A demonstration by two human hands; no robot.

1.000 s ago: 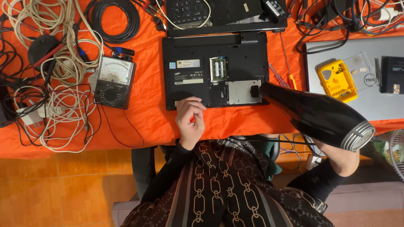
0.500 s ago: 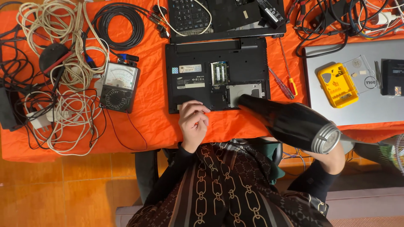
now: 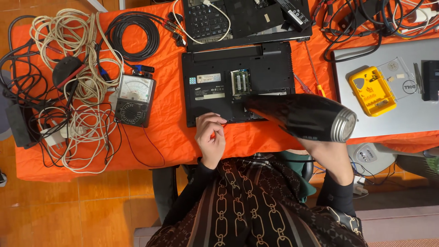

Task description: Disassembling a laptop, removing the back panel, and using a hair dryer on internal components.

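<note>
Nearest to us, our right hand is wrapped around the grip of a black hair dryer, which lies at a slant with its nozzle end over the lower right corner of an upturned black laptop and its silver-ringed rear end toward us. Our left hand rests half curled at the laptop's near edge, fingertips on the case, pinching something small and red that we cannot make out. The laptop sits bottom-up in the middle of an orange cloth, a small hatch open to show a green memory module. Left of it lies an analogue multimeter, and beyond that a tangle of pale cables. To the right, a yellow bit case rests on a silver laptop. Farthest off, a second black laptop lies just past the first.
</note>
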